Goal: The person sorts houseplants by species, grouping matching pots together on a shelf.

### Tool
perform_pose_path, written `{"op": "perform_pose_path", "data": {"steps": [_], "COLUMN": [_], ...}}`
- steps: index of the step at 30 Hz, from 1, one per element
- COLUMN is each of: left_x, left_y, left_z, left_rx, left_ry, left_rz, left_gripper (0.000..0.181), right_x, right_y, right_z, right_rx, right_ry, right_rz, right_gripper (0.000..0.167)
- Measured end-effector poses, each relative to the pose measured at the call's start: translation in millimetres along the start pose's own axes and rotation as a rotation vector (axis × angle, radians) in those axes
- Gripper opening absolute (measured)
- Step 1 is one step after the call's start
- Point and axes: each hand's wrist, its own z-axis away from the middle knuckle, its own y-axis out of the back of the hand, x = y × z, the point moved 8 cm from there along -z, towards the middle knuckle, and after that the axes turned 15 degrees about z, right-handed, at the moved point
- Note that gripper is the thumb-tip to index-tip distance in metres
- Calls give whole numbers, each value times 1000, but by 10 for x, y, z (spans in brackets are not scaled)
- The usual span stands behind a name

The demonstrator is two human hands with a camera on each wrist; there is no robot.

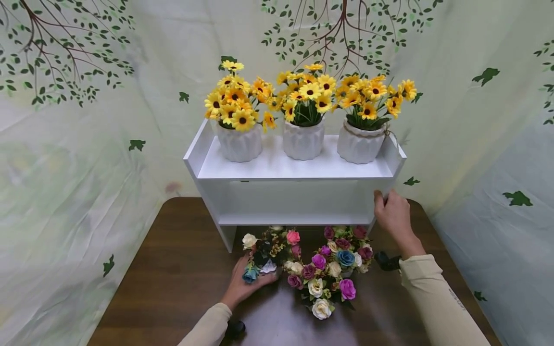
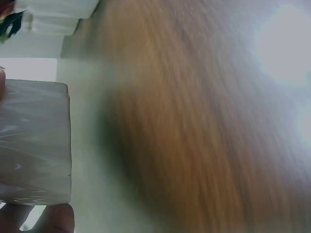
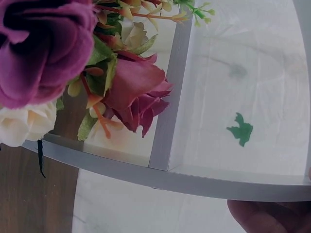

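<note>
My left hand [image 1: 247, 283] holds a pot of mixed roses [image 1: 268, 266] low in front of the white shelf [image 1: 298, 168]. The left wrist view shows that white pot [image 2: 34, 141] between the thumb and fingers [image 2: 54, 219]. My right hand [image 1: 396, 216] grips the edge of the shelf's right side panel; in the right wrist view its fingers [image 3: 267, 216] lie against the white panel [image 3: 204, 188]. Beside the left hand's pot, purple, cream and blue roses [image 1: 333, 269] stand on the table, their pots mostly hidden by blooms.
Three white pots of yellow flowers [image 1: 303, 139] stand in a row on the shelf's top. A dark object [image 1: 387, 261] lies by the right forearm, another [image 1: 235, 329] by the left sleeve. Behind the brown table [image 1: 173, 269] hangs a leaf-patterned cloth [image 1: 164, 72].
</note>
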Motion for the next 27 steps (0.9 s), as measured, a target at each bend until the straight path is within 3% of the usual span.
{"op": "perform_pose_path", "data": {"steps": [11, 17, 20, 27], "left_x": [313, 588, 769, 1188], "left_y": [643, 852, 902, 923], "left_z": [126, 252, 290, 249], "left_rx": [68, 77, 67, 35], "left_ry": [-25, -36, -86, -287], "left_rz": [-39, -41, -38, -52], "left_gripper": [86, 101, 98, 93], "right_x": [-6, -14, -24, -18], "right_y": [1, 0, 12, 1], "right_z": [16, 9, -3, 4], "right_rx": [5, 5, 11, -1], "right_ry": [9, 17, 18, 11], "right_rz": [-5, -5, -2, 4], "right_gripper": [29, 29, 30, 31]}}
